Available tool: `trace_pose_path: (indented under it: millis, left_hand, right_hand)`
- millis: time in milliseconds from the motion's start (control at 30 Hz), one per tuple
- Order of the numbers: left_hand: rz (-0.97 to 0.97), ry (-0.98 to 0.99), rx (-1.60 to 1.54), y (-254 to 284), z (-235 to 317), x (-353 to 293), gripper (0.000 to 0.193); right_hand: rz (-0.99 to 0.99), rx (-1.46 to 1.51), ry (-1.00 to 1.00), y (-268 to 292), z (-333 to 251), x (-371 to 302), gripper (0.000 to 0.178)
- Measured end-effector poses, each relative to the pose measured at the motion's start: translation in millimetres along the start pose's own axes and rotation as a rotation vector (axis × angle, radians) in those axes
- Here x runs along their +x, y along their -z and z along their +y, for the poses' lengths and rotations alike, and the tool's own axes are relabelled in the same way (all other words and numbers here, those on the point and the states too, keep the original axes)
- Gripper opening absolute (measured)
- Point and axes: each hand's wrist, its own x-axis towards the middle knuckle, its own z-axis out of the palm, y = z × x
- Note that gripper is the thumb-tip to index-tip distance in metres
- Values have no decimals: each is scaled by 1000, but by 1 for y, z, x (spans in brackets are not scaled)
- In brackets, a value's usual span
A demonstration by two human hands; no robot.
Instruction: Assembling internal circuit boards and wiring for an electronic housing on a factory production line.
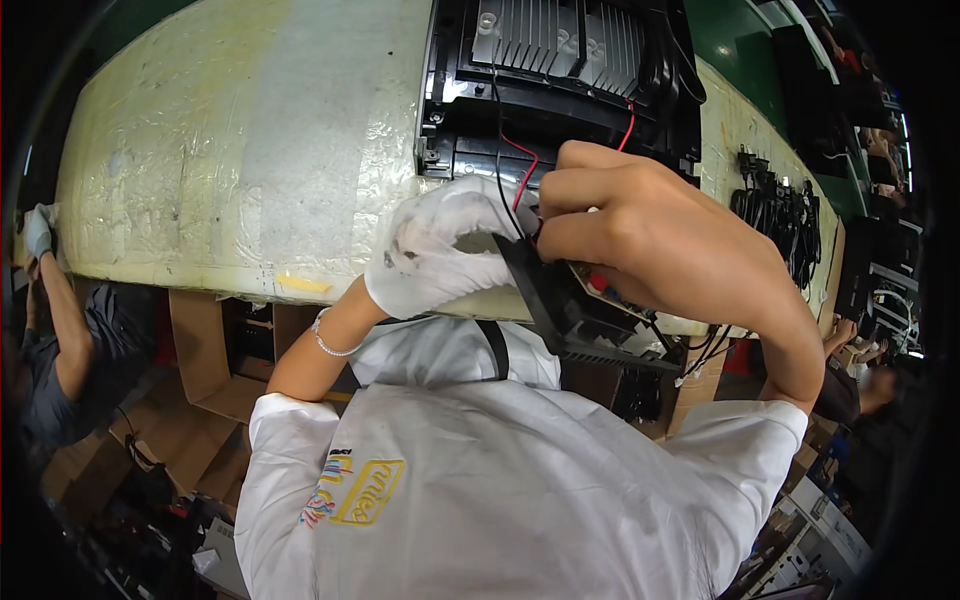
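Observation:
A black appliance housing with finned metal heat sinks lies on the table in front of me. Thin red and black wires run from it down to my fingertips. My left hand, in a smudged white glove, is closed with the wires at its fingers. My bare right hand meets it there, thumb and forefinger pinched; what they pinch is hidden. Below the fingers a black plastic panel is tilted at the table's near edge, its circuit board partly covered by my right hand.
The table has a worn, taped cover. Bundled black power cords lie at its right. Cardboard boxes stand below the near edge. At far left is another person's gloved hand; other people are at the right.

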Motion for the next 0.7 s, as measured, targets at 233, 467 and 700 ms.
trace_pose_path:
  millis: [233,467,700]
  left_hand:
    - [41,-86,-57,-2,-6,0,28]
    - [39,-150,-182,0,-17,-7,27]
    - [90,-131,-191,-3,-16,-3,31]
  right_hand:
    - [48,-138,-78,-4,-14,-6,26]
    - [151,-161,80,0,-1,5,23]
    - [79,22,-5,-8,5,-8,16]
